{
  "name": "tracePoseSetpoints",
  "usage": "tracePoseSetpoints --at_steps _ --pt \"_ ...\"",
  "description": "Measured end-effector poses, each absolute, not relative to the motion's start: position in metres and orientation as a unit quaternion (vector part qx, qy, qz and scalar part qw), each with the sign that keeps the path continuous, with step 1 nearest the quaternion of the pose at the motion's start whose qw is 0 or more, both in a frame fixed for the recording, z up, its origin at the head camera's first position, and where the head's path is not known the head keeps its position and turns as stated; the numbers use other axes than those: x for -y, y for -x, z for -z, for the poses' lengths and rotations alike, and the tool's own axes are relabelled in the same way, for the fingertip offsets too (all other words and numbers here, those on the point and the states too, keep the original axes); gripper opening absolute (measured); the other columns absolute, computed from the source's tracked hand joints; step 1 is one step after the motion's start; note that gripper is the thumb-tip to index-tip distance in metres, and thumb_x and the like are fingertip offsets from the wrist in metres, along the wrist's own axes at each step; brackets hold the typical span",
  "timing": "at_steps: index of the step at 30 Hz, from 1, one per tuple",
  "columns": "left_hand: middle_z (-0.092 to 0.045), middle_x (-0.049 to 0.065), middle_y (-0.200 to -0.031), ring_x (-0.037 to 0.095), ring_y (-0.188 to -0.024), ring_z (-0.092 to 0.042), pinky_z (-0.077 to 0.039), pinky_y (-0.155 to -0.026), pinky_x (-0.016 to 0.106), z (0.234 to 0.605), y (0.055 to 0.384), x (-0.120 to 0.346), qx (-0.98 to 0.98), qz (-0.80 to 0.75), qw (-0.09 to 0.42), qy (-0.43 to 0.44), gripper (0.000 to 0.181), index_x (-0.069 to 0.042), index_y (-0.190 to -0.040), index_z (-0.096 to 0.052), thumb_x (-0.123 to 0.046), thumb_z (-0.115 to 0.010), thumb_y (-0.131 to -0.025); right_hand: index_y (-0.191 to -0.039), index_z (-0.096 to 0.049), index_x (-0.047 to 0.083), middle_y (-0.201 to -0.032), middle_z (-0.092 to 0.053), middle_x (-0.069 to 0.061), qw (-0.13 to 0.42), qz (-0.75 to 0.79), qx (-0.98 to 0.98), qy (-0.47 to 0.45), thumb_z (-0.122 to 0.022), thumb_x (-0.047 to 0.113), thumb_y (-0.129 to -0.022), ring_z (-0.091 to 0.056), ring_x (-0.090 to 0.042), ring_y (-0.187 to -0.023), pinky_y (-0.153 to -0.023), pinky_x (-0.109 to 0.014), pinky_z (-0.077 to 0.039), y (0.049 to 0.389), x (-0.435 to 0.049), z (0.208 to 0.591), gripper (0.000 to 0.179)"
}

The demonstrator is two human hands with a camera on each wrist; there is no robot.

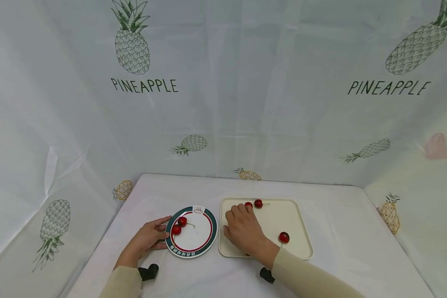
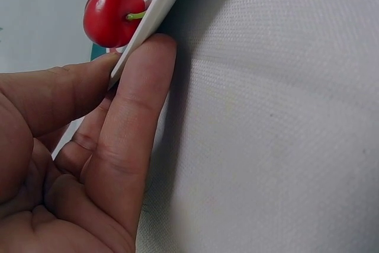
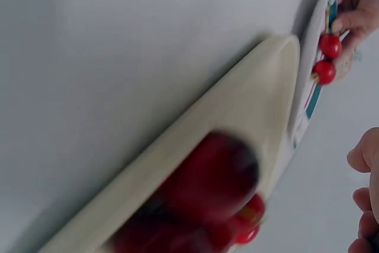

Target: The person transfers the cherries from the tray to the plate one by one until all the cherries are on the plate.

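Observation:
My left hand holds a white plate with a green-and-red rim by its left edge, thumb on top and fingers underneath. Two red cherries lie on the plate near that hand, an upper cherry and a lower cherry. In the left wrist view a cherry sits just past the thumb. Over the cream tray my right hand bends its fingers downward, close to a partly covered cherry. In the right wrist view its thumb and fingertips show with nothing between them.
At the tray's back lies a stemmed cherry, and another cherry is at its front right. Large blurred dark cherries fill the near tray in the right wrist view. A white cloth covers the table; pineapple-print curtains hang around it.

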State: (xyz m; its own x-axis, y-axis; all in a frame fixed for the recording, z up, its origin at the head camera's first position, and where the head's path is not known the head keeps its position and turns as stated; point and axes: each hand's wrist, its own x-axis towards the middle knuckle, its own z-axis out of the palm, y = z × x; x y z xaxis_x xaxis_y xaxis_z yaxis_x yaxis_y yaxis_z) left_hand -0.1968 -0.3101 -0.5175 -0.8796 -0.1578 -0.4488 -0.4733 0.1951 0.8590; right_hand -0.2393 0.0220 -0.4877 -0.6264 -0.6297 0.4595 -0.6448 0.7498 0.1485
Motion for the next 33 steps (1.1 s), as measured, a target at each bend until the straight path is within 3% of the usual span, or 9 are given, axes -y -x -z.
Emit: tracePoseSetpoints --at_steps 6,19,33 --pt "-0.054 0.020 -0.129 0.022 -0.081 -0.067 -0.061 -0.072 0.038 0.518 0.197 0.309 -0.763 -0.597 0.131 0.210 0.060 -0.023 -0.142 -0.052 0.000 -0.066 -0.088 -0.085 -0.055 0.010 -0.078 -0.048 -0.004 0.285 -0.021 0.897 -0.337 -0.071 0.033 -0.081 -0.042 -0.023 -0.077 -0.068 -0.035 -0.034 0.243 -0.063 0.494 0.029" --pt "-0.055 0.020 -0.130 0.022 -0.081 -0.068 -0.061 -0.072 0.039 0.521 0.196 0.309 -0.767 -0.595 0.125 0.205 0.060 -0.023 -0.143 -0.050 -0.001 -0.065 -0.089 -0.079 -0.054 0.010 -0.072 -0.046 -0.002 0.308 -0.024 0.902 -0.302 -0.073 0.029 -0.074 -0.043 -0.023 -0.072 -0.066 -0.037 -0.035 0.229 -0.149 0.507 0.027" --pt "-0.059 0.016 -0.123 0.022 -0.080 -0.069 -0.062 -0.071 0.039 0.522 0.195 0.308 -0.765 -0.603 0.114 0.193 0.059 -0.021 -0.143 -0.051 0.001 -0.062 -0.090 -0.081 -0.053 0.011 -0.073 -0.039 0.003 0.301 -0.008 0.898 -0.322 -0.076 0.032 -0.067 -0.035 -0.018 -0.070 -0.067 -0.035 -0.035 0.196 -0.185 0.512 0.034"
